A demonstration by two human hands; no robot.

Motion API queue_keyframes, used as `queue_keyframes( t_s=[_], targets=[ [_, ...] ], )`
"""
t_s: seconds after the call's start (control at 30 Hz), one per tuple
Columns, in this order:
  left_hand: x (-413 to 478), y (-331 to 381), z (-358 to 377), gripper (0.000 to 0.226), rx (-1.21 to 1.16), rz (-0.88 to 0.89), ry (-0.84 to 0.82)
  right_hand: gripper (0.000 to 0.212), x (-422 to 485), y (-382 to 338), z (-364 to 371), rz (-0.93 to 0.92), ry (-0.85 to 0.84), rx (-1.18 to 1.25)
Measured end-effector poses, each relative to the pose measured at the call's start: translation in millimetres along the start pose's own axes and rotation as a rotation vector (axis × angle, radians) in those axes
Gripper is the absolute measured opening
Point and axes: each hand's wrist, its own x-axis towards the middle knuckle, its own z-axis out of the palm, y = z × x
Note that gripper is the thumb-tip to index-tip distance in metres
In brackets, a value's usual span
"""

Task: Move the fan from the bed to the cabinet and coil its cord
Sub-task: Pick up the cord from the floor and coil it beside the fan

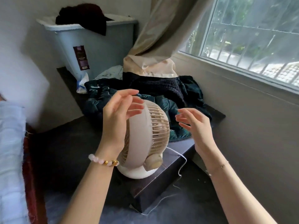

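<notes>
Two bare hands hover on either side of a small cream fan (145, 139) that stands upright on its round base atop a dark box-like cabinet (163, 188) below a window (252, 38). The left hand (118, 120), at the fan's 9 o'clock, is open with fingers spread and curved, its palm close beside the housing; whether it touches the plastic cannot be told. A beaded bracelet (103, 160) of pale pink and gold circles that wrist. The right hand (197, 125), at the fan's 3 o'clock, is also open, fingers loosely fanned, clear of the grille and gripping nothing. The fan's ribbed grille faces toward 2 o'clock, and a tan knob sits at its lower side. A thin white cord (181, 165) leaves the base at 4 o'clock, drapes over the cabinet's edge and trails loose toward the floor, uncoiled. Behind the fan, at 12 o'clock, a heap of dark green and navy bedding (145, 88) lies piled on the dark surface. A pale blue storage bin (100, 50) with dark clothing on top stands at 11 o'clock, and a beige curtain (163, 36) hangs down to the pile.
</notes>
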Motion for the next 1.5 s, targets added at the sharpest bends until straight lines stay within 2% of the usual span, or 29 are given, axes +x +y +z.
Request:
queue_keyframes(
  t_s=[0.17,0.3,0.57,0.73,0.9,1.0,1.1,1.23,1.33,1.5],
  targets=[
    [-17.4,-7.9,40.0,0.023,-0.093,-0.067,-0.235,0.016,-38.4,10.9,-39.1,0.068,0.161,0.020],
    [-37.5,-30.7,72.7,0.023,-0.131,-0.175,-0.338,0.017,-75.3,23.3,-76.1,0.144,0.281,0.033],
    [-72.0,-81.3,106.5,0.025,-0.103,-0.338,-0.355,0.021,-107.7,53.3,-130.4,0.249,0.320,0.039],
    [-98.7,-125.7,99.6,0.029,0.059,-0.457,-0.212,0.021,-102.8,92.4,-156.7,0.367,0.237,0.043],
    [-153.3,-161.2,76.9,0.030,0.168,-0.652,0.074,0.021,-96.9,139.4,-180.2,0.478,0.070,0.024],
    [-194.7,-173.9,59.4,0.026,0.214,-0.713,0.287,0.021,-98.3,169.1,-172.1,0.537,-0.084,-0.012],
    [-236.8,-180.3,41.2,0.025,0.233,-0.762,0.425,0.021,-109.5,195.1,-155.8,0.598,-0.189,-0.024],
    [-275.3,-209.8,20.8,0.025,0.163,-0.819,0.547,0.021,-123.9,239.2,-131.7,0.660,-0.271,-0.034],
    [-290.7,-255.9,8.2,0.023,0.095,-0.866,0.563,0.020,-132.9,283.7,-116.5,0.704,-0.284,-0.023],
    [-327.7,-391.8,-31.5,0.020,-0.045,-0.976,0.609,0.021,-134.0,419.8,-83.0,0.810,-0.286,0.040]
  ],
)
